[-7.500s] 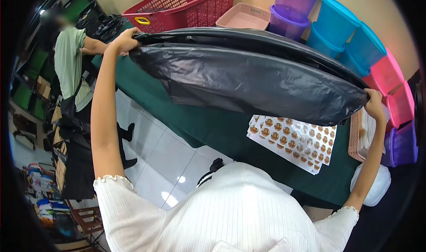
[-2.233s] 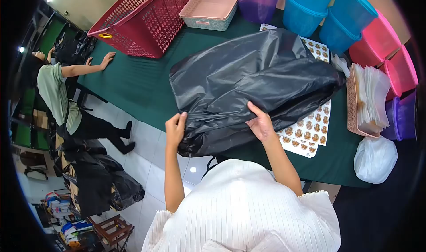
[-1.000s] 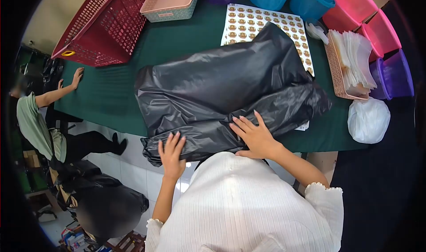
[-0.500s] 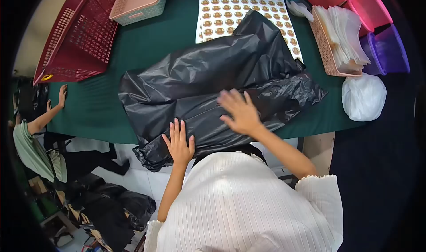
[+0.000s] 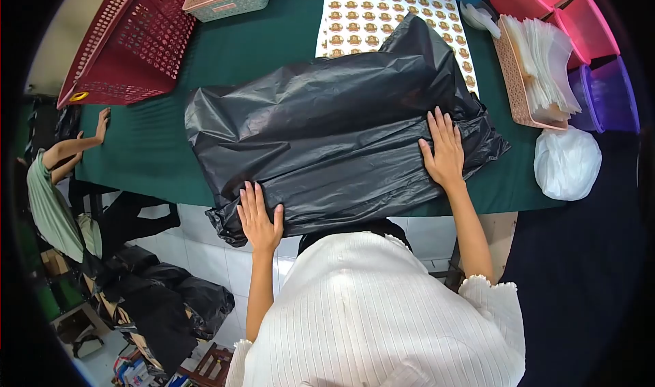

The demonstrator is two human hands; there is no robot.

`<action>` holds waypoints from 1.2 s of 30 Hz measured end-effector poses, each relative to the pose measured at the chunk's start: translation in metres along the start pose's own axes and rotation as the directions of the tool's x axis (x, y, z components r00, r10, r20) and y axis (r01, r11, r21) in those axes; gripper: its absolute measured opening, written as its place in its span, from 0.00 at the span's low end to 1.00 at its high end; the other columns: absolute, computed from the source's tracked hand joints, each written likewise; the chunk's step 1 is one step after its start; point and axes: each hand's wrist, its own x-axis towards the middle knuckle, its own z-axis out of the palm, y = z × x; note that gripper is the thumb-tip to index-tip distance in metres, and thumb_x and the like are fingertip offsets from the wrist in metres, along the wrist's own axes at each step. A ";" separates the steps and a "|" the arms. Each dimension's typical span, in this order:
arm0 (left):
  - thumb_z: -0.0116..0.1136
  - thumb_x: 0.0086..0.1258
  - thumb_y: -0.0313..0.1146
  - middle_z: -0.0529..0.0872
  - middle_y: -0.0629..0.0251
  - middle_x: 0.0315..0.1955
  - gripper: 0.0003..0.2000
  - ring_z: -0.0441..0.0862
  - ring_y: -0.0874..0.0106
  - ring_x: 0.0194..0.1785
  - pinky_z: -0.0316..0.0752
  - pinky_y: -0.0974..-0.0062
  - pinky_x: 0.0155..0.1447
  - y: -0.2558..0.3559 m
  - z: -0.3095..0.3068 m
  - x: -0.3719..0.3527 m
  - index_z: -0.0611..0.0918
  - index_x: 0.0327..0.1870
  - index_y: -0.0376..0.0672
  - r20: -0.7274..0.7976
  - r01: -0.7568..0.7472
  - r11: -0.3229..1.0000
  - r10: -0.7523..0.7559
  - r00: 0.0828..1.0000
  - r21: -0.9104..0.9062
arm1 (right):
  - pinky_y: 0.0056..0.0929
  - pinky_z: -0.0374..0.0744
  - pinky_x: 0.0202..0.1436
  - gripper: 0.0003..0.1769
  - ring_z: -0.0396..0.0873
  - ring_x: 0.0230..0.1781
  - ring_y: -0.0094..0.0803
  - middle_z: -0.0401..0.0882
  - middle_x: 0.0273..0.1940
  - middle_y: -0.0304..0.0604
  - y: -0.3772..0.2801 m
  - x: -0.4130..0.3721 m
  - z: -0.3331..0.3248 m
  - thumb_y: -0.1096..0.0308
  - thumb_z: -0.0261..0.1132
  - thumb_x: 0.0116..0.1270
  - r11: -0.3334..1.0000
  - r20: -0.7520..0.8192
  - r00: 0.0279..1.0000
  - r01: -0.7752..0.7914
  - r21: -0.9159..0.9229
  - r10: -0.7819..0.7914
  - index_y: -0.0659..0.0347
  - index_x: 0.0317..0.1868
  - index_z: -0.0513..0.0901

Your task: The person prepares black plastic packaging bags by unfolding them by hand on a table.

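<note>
A large black plastic bag (image 5: 327,128) lies spread and wrinkled over the green-covered table, its edges crumpled at the lower left and at the right. My left hand (image 5: 260,218) rests flat with spread fingers on the bag's lower left part. On the bag's right part lies my right hand (image 5: 445,150), palm down and fingers stretched out. Neither hand grips anything. Part of the bag covers the lower edge of the sheets of round brown stickers (image 5: 368,12).
A dark red basket (image 5: 136,42) and a pale green basket (image 5: 235,2) stand at the back left. At the right are a pink basket of clear sleeves (image 5: 522,87), purple bins (image 5: 614,97) and a white plastic bundle (image 5: 568,164). Another person (image 5: 54,196) leans on the table at the left.
My right hand has moved right across the bag, from near its middle to its right part. The bag's right part looks smoother. My left hand stays on the lower left.
</note>
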 end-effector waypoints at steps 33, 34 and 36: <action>0.55 0.59 0.36 0.73 0.58 0.38 0.15 0.71 0.68 0.41 0.66 0.72 0.48 0.035 -0.158 0.258 0.74 0.42 0.34 -0.530 -0.366 0.794 0.065 0.845 -0.486 | 0.29 0.69 0.48 0.12 0.74 0.42 0.35 0.76 0.37 0.46 0.088 0.140 -0.097 0.68 0.59 0.55 0.774 -0.386 0.882 0.041 0.632 0.269 0.66 0.38 0.75; 0.57 0.58 0.36 0.73 0.59 0.37 0.15 0.71 0.67 0.41 0.66 0.72 0.47 0.073 -0.161 0.229 0.74 0.41 0.35 -0.400 -0.380 0.688 0.141 0.906 -0.618 | 0.29 0.69 0.48 0.11 0.74 0.42 0.36 0.75 0.38 0.46 0.098 0.112 -0.091 0.70 0.59 0.54 0.756 -0.398 0.857 0.016 0.655 0.327 0.66 0.38 0.75; 0.64 0.47 0.36 0.73 0.61 0.39 0.21 0.69 0.64 0.45 0.64 0.71 0.48 0.132 -0.141 0.179 0.73 0.42 0.38 -0.217 -0.548 0.680 0.513 0.831 -0.487 | 0.31 0.70 0.45 0.18 0.71 0.41 0.36 0.71 0.42 0.47 0.113 0.064 -0.061 0.70 0.62 0.50 0.790 -0.419 0.774 -0.164 0.591 0.475 0.66 0.43 0.71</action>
